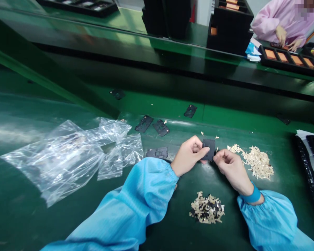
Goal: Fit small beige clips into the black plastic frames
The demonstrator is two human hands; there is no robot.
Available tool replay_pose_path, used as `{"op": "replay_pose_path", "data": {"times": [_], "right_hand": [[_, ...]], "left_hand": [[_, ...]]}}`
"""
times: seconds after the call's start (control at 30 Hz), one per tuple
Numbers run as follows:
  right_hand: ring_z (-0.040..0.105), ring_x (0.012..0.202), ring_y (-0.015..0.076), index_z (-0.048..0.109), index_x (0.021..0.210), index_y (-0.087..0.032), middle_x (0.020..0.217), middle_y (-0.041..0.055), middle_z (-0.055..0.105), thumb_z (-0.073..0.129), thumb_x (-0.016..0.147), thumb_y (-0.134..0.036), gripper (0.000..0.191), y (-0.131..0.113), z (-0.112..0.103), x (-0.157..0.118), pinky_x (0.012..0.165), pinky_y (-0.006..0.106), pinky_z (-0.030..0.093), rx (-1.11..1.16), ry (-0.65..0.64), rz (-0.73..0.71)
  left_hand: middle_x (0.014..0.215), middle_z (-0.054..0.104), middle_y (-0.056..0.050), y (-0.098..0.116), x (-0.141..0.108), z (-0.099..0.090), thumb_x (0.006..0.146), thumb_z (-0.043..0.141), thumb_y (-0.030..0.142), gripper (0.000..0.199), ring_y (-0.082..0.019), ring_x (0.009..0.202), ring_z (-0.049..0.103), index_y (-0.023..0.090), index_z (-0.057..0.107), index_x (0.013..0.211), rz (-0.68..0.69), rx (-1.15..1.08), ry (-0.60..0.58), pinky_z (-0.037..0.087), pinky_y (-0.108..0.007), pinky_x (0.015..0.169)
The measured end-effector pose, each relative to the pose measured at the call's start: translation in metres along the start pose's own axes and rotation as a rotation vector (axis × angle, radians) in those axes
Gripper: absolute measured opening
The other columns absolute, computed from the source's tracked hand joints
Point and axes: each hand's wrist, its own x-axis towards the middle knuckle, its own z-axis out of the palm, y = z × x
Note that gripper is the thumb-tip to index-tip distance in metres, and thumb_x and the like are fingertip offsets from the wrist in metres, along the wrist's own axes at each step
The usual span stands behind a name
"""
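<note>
My left hand point(189, 155) grips a flat black plastic plate point(209, 150) by its left side, thumb on top. Close against the plate's right edge, the fingers of my right hand point(231, 169) are pinched together; whatever they hold is too small to make out. A heap of small cream-coloured pieces point(259, 162) lies just right of that hand. Nearer to me is a second pile of cream and black bits point(207, 208). Similar black plates point(144, 123) are scattered on the bench beyond and left of my left hand, one black plate point(157, 152) beside the wrist.
Clear plastic bags point(65, 157) spread over the left of the green bench point(99, 216). A green post point(47, 66) slants across the upper left. Black wrapped packs point(312, 164) sit at the right edge. Behind a raised ledge, a person in a pink sleeve point(268, 19) works by a black tray point(290, 66).
</note>
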Motion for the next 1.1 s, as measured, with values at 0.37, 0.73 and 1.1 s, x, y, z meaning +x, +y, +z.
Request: {"op": "replay_pose_path", "data": {"times": [0.37, 0.73, 1.1], "right_hand": [[0.032, 0.047, 0.0080, 0.058, 0.075, -0.020, 0.053, -0.0083, 0.043, 0.078, 0.077, -0.057, 0.043, 0.0014, -0.0048, 0.0001, 0.046, 0.023, 0.022, 0.090, -0.103, 0.024], [0.030, 0.044, 0.0056, 0.057, 0.073, -0.019, 0.050, -0.0099, 0.043, 0.083, 0.076, -0.051, 0.042, 0.0059, -0.0039, 0.0015, 0.045, 0.022, 0.018, 0.302, -0.132, 0.066], [0.020, 0.041, 0.0047, 0.050, 0.072, -0.021, 0.045, -0.0125, 0.038, 0.082, 0.082, -0.043, 0.040, 0.0070, -0.0055, 0.0013, 0.045, 0.022, 0.017, 0.641, -0.446, 0.174]], "left_hand": [[0.062, 0.066, 0.005, 0.0014, -0.0003, -0.0004, 0.071, 0.082, 0.054, 0.048, -0.011, 0.048, 0.063, 0.020, 0.048, 0.077, 0.002, -0.075, -0.011, 0.055, -0.023, 0.048], [0.064, 0.070, 0.003, 0.0002, -0.0017, -0.0001, 0.069, 0.085, 0.054, 0.052, -0.010, 0.050, 0.064, 0.018, 0.049, 0.077, -0.011, -0.126, -0.023, 0.055, -0.020, 0.049], [0.069, 0.065, 0.004, -0.0059, -0.0076, 0.0063, 0.069, 0.089, 0.045, 0.052, -0.009, 0.051, 0.065, 0.018, 0.046, 0.078, -0.034, -0.255, -0.112, 0.056, -0.020, 0.048]]}}
